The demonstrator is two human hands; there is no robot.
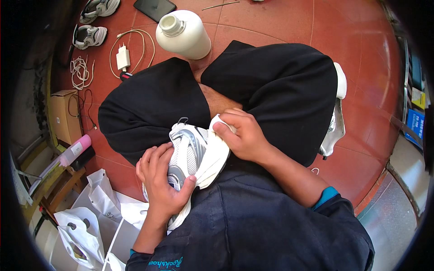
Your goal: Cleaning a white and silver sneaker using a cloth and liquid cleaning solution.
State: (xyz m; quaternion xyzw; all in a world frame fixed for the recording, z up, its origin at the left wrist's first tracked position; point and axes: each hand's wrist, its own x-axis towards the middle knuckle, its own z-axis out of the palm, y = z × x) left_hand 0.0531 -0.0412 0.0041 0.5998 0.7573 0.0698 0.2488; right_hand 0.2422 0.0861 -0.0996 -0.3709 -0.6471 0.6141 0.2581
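Note:
A white and grey mesh sneaker upper [190, 149] lies across my lap, toe pointing away from me. Along its right side runs a smooth white piece [213, 161], which looks like a rubber sole standing partly off the upper; how far they are joined cannot be told. My left hand [161, 181] grips the upper from the left, thumb near the heel end. Pinched between thumb and fingers of my right hand [239, 133] is the front end of the white piece. Beside my right knee, another white and silver shoe part [334, 133] is partly hidden by the black trousers.
A white plastic bottle [190, 40] stands uncapped beyond my shins. Two sneakers [91, 36], a phone [154, 9], a charger [123, 58] and loose laces [80, 73] lie on the red floor. To the left are a cardboard box [66, 117] and plastic bags [81, 233].

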